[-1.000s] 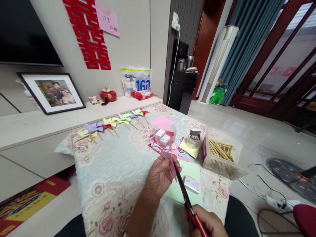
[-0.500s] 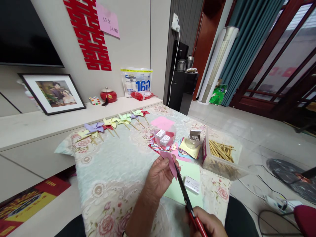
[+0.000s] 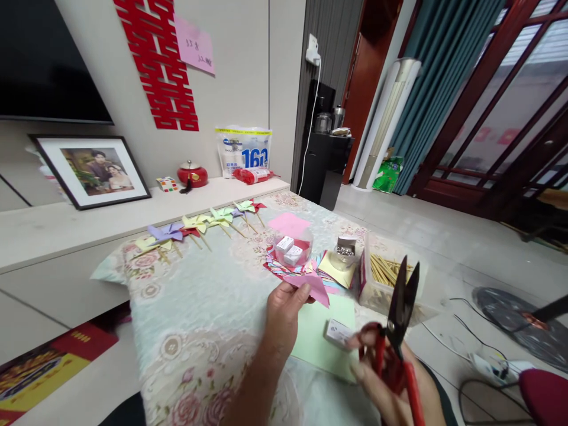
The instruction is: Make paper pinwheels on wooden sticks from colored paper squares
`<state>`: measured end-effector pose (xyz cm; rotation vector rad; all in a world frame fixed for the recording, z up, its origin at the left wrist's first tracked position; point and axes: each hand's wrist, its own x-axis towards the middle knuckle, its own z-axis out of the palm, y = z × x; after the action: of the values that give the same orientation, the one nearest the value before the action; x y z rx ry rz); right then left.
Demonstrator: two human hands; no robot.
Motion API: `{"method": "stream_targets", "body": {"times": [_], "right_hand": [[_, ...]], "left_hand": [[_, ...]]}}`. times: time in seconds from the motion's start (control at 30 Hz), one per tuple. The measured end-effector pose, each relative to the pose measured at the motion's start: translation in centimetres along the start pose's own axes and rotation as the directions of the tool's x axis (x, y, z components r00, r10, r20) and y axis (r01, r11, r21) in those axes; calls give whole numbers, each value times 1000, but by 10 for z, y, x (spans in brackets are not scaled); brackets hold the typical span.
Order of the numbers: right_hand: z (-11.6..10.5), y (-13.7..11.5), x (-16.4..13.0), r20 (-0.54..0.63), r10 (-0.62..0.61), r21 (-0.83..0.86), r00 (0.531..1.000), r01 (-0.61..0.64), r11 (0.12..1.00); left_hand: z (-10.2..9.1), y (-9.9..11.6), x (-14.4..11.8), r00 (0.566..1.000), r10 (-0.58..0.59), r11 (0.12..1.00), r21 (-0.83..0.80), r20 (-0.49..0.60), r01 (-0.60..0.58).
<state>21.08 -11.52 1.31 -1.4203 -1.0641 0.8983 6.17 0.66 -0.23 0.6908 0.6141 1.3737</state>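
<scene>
Between the thumb and fingers of my left hand (image 3: pixel 285 310) is a folded piece of pink paper (image 3: pixel 316 288), held above the table. My right hand (image 3: pixel 390 378) grips red-handled scissors (image 3: pixel 399 302), blades pointing up and slightly parted, away from the paper. Close to my right fingertips lies a small white box (image 3: pixel 338 332) on a light green sheet (image 3: pixel 322 349). Behind the pink paper, a clear round container (image 3: pixel 306 251) with small white boxes sits on a fan of coloured strips. A stack of paper squares (image 3: pixel 332 271) lies to its right.
Finished paper pinwheels (image 3: pixel 195 222) on sticks line the table's far left edge. A clear bin (image 3: pixel 364 275) of wooden sticks (image 3: pixel 384 269) stands at the right edge. An open box of small metal pieces (image 3: pixel 346 247) sits near it. A framed photo (image 3: pixel 91 171) stands on the cabinet.
The scissors have come away from the pink paper, moving right and turning upward with blades parted. My left hand has tilted the paper flatter.
</scene>
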Motion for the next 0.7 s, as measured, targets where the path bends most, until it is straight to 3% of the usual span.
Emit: {"method": "stream_targets", "body": {"times": [0.03, 0.07, 0.17, 0.27, 0.43, 0.53, 0.63, 0.7], "right_hand": [[3, -12, 8, -125, -78, -46, 989, 73, 996], [7, -23, 15, -169, -121, -96, 978, 106, 990], [20, -42, 35, -198, -158, -101, 967, 140, 985], [30, -42, 46, -154, -190, -56, 970, 183, 981], [40, -33, 52, -88, -164, 12, 983, 165, 986], [40, -31, 55, -77, -190, 36, 979, 193, 981], [37, -34, 60, -66, -223, 64, 973, 227, 972], [34, -37, 63, -28, -269, 84, 963, 270, 959]], "left_hand": [[0, -1, 0, 1000, 29, 996, 87, 3, -29], [1, -2, -1, 998, 56, 986, 157, 19, -58], [1, 0, -1, 975, 189, 925, 313, 117, -217], [1, 3, -2, 935, 269, 837, 424, 232, -346], [-1, 3, -2, 915, 272, 793, 469, 300, -389], [-2, 1, -2, 938, 219, 854, 412, 270, -318], [-4, -2, -1, 976, 34, 953, 286, 214, -96], [-4, -3, -2, 972, -127, 974, 209, 197, 85]]}}
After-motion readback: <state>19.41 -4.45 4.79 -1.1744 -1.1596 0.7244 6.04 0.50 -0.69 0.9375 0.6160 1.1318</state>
